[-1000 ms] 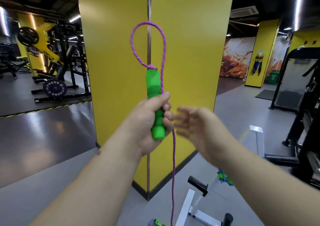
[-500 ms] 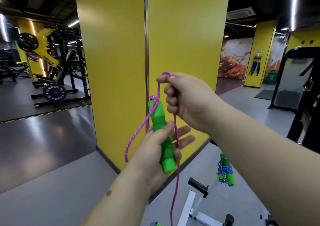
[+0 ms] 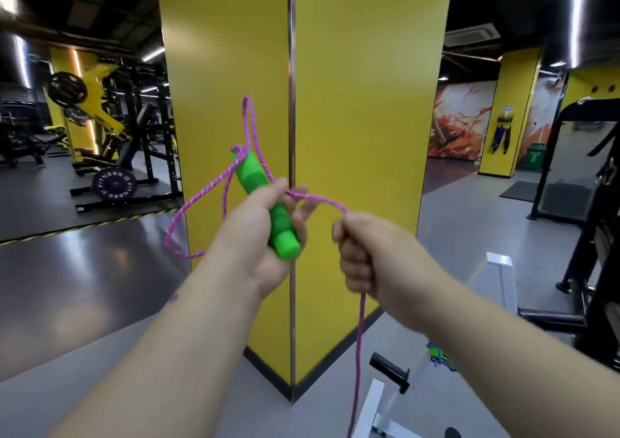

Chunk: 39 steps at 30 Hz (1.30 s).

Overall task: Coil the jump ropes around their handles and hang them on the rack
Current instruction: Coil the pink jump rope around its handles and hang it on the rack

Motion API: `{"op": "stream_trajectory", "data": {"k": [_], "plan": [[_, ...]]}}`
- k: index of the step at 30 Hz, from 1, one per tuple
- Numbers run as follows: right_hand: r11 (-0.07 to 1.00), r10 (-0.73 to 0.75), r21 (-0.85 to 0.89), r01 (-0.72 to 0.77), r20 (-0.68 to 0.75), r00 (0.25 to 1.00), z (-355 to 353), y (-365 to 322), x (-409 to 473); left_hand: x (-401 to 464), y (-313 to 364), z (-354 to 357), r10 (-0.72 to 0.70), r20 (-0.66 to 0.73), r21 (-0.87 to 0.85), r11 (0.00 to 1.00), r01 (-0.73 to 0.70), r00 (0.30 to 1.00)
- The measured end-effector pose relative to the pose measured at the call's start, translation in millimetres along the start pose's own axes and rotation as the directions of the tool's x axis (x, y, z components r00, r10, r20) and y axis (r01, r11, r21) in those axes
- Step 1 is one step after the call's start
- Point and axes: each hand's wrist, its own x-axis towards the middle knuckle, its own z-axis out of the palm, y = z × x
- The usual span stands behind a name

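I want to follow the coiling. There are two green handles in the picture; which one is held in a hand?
The green handle with the purple rope, gripped by the left hand. The other handle, wrapped in blue rope, is low beside the white frame, untouched.

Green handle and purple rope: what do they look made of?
Green handle: probably foam or soft rubber, since its surface is matte, shows no glare and has rounded moulded steps. Purple rope: looks like braided cord, likely nylon or polyester, with a twisted pink and pale fleck pattern, and it bends limply into loops.

Tilted green handle (image 3: pixel 265 203), purple rope (image 3: pixel 201 199) looped loosely around it
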Motion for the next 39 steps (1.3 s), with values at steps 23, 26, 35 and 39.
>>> {"op": "stream_trajectory", "data": {"k": [23,26,35,39], "plan": [[0.957,-0.203,-0.231,0.176,-0.098,0.974,24,-50,12,-37,-54,0,-0.002,0.161,0.102,0.995,-0.015,0.987],[0.943,-0.24,-0.262,0.207,-0.1,0.966,29,-63,23,-45,-58,6,0.002,0.16,0.166,0.986,-0.029,0.987],[0.993,0.101,-0.049,-0.105,-0.076,0.992,25,2,-21,-42,-20,8,-0.053,0.113,-0.082,0.995,0.062,0.992],[0.985,0.075,-0.15,-0.089,-0.097,0.992,24,-9,-29,-43,-26,2,0.103,0.058,0.052,0.993,-0.106,0.993]]}}
